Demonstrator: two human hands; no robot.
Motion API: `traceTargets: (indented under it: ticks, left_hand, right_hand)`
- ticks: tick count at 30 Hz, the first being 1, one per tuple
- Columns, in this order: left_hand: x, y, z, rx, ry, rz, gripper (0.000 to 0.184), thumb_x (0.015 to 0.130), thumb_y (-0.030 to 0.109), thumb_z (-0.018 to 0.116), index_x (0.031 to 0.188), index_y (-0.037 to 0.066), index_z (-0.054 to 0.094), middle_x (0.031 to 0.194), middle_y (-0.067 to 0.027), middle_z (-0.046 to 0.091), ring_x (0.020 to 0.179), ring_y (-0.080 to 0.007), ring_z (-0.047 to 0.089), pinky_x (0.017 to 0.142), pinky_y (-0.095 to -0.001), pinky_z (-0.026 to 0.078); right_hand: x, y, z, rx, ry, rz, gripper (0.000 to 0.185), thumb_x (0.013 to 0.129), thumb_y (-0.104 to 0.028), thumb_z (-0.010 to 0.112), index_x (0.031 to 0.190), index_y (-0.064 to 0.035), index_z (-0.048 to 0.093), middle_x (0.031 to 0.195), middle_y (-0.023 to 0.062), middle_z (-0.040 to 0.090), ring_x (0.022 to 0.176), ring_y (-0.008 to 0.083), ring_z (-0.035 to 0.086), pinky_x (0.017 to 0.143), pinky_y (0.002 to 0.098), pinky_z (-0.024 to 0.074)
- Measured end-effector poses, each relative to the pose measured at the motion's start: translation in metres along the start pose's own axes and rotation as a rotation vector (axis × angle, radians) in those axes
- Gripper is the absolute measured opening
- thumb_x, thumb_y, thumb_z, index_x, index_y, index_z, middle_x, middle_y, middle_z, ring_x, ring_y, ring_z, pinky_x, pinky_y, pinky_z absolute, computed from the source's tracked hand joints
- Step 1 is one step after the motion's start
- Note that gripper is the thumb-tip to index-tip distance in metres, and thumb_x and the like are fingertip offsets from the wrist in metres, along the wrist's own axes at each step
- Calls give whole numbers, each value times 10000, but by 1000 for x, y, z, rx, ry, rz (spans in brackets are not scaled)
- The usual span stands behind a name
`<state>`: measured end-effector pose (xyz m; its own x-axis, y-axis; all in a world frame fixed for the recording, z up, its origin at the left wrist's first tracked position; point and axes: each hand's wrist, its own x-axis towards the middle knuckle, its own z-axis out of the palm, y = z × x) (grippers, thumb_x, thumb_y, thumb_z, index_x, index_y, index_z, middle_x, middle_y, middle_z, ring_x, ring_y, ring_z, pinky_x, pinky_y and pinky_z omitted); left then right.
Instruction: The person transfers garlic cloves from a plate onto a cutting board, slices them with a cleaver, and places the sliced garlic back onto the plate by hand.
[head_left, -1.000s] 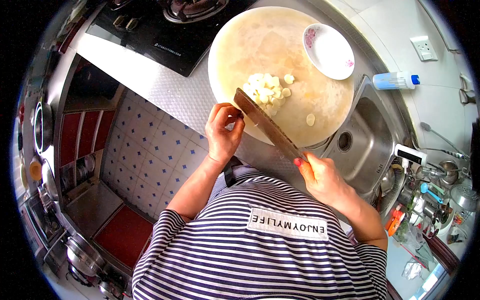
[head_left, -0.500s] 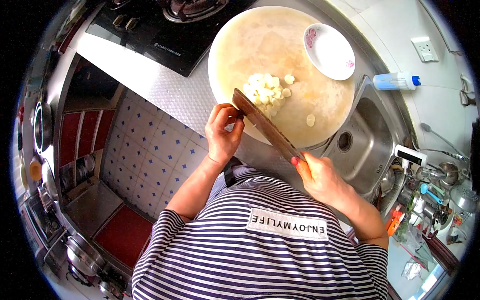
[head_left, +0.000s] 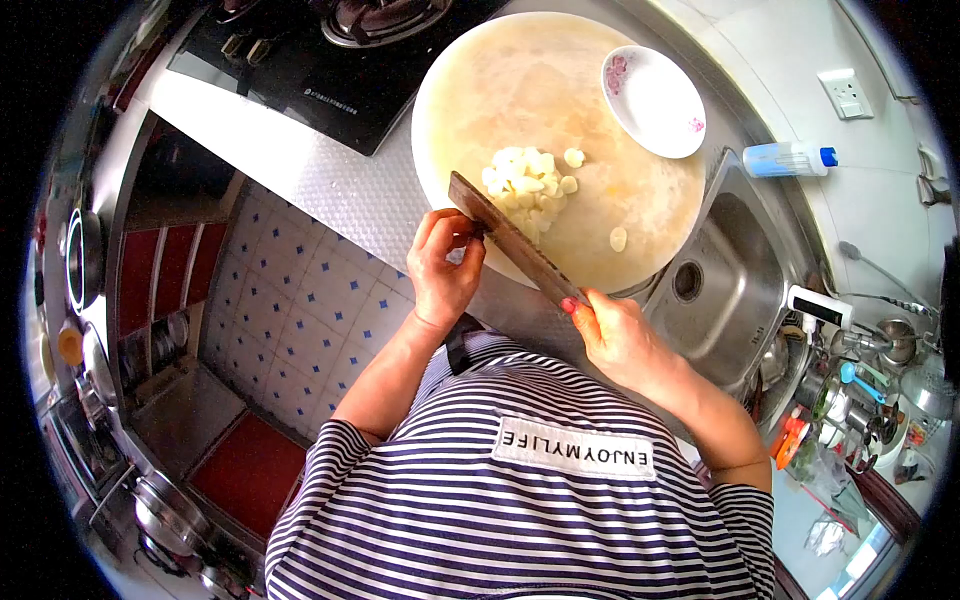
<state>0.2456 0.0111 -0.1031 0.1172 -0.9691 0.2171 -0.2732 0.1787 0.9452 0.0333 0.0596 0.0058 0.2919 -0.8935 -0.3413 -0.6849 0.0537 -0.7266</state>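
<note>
A round pale cutting board (head_left: 520, 70) carries a heap of white slices (head_left: 524, 180), with a few loose slices to the right of it. My right hand (head_left: 618, 335) grips the handle of a broad knife (head_left: 515, 240), whose blade slants up and left over the board's near edge. Beside the blade, at the board's lower left edge, my left hand (head_left: 445, 262) has its fingers curled and pinched; what they hold is hidden behind them and the knife. An oval white dish (head_left: 655, 102) with pink flowers lies on the board's upper right.
At the upper left is a black stove (head_left: 330, 90). A steel sink (head_left: 725, 290) adjoins the board on the right, with a blue-capped bottle (head_left: 785, 159) behind it. Utensils and pots (head_left: 870, 410) crowd the far right.
The knife and my right hand have shifted left and slightly up, so the blade tip reaches farther past my left fingers. My left hand has stayed almost in place.
</note>
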Motion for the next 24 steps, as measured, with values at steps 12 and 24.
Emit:
traceTargets:
  ticks: [12, 24]
  left_hand:
    - [0, -1, -2, -39, -28, 4, 166, 781, -115, 629, 932, -48, 608, 990, -121, 605, 816, -200, 691, 709, -279, 578]
    - [1, 0, -3, -23, -28, 13, 164, 784, -122, 629, 926, -45, 606, 982, -117, 604, 819, -201, 688, 708, -277, 575]
  right_hand:
    - [-14, -11, -17, 9, 14, -25, 127, 951, -109, 567, 989, 12, 580, 611, 243, 561, 536, 415, 587, 449, 461, 401]
    - [-5, -7, -14, 76, 6, -35, 193, 967, -142, 570, 877, 29, 568, 595, 257, 538, 489, 398, 550, 446, 435, 384]
